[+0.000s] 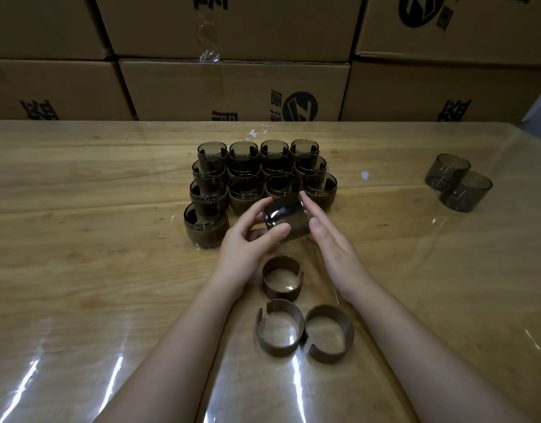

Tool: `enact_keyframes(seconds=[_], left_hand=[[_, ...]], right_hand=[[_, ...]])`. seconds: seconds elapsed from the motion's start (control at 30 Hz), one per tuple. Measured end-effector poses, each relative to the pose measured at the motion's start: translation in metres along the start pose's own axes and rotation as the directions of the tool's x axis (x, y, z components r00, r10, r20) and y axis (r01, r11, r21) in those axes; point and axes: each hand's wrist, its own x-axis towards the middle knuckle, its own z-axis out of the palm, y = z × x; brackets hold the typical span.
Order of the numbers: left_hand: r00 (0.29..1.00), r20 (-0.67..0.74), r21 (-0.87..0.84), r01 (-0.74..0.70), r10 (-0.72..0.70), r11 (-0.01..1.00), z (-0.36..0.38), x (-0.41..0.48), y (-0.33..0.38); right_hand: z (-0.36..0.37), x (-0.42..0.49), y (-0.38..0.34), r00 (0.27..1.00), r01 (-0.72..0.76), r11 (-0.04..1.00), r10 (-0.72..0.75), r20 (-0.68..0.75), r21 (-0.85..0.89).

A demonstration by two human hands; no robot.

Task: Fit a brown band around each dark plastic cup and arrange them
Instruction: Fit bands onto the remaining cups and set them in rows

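A wooden table [79, 209] under a clear glossy sheet [446, 270] is carrying a tight block of banded cups [246, 190] standing in three rows of four, with one more banded cup [205, 227] standing at the block's near left corner. Three brown bands [281, 293] are lying near the front edge, one behind a touching pair. Two bare dark cups [446, 174] are sitting together far right, and a white scrap [365, 175] is lying between them and the block.

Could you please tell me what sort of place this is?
Likely a packing workshop or warehouse: stacked printed cartons behind a wooden table holding rows of banded cups.
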Motion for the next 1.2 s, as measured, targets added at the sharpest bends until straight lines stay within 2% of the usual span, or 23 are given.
enact_keyframes(seconds=[0.33,0.6,0.93,1.07,1.2], left_hand=[[0.998,-0.052,-0.103,0.026,-0.031,0.994,-0.0049,0.0048,-0.0054],[0.995,-0.098,-0.053,0.013,-0.018,0.998,-0.0064,0.0084,-0.0078],[1.0,0.022,0.111,-0.017,0.015,0.994,-0.0041,0.0056,-0.0069],[0.999,0.053,0.127,0.002,-0.009,0.992,-0.0045,0.0049,-0.0071],[0.998,0.064,0.06,0.01,-0.014,0.998,-0.0051,0.0034,-0.0044]], right_hand=[[0.0047,0.0019,0.002,1.0,-0.004,0.997,0.005,-0.009,0.071],[0.0016,0.0,-0.0008,1.0,-0.025,0.998,0.025,0.002,0.06],[-0.0011,0.0021,-0.0011,0.997,-0.055,0.97,0.068,-0.048,0.236],[-0.0027,0.0021,-0.002,0.995,-0.057,0.959,0.078,-0.064,0.279],[-0.0032,0.0024,-0.0035,0.994,-0.063,0.961,0.085,-0.069,0.269]])
